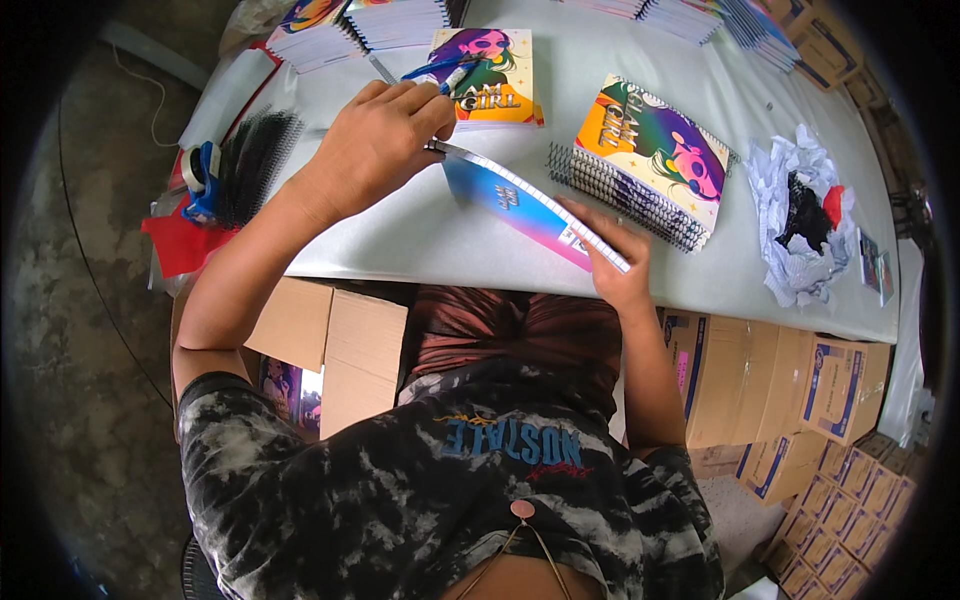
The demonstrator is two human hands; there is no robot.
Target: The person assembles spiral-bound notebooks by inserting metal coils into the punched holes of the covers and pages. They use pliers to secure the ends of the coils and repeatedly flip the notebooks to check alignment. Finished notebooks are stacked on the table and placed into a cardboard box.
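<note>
My left hand (385, 135) is closed around blue-handled pliers (437, 72); the handles stick out past its far side and a dark metal tip shows below the fingers. That tip meets the upper left corner of a spiral notebook (515, 205) with a blue-to-pink cover, tilted above the table's front edge. My right hand (618, 258) grips the notebook's lower right end, thumb and fingers on either side. The bound edge, with its row of small holes, faces up. How far a coil runs through it I cannot make out.
Stacked notebooks with illustrated covers stand on the white table (400, 235): one stack (505, 75) behind my left hand, another (650, 155) to the right. Black binding coils (262, 160) and a blue tape dispenser (203, 185) lie left; crumpled paper (790, 255) right. Cardboard boxes (730, 375) stand below.
</note>
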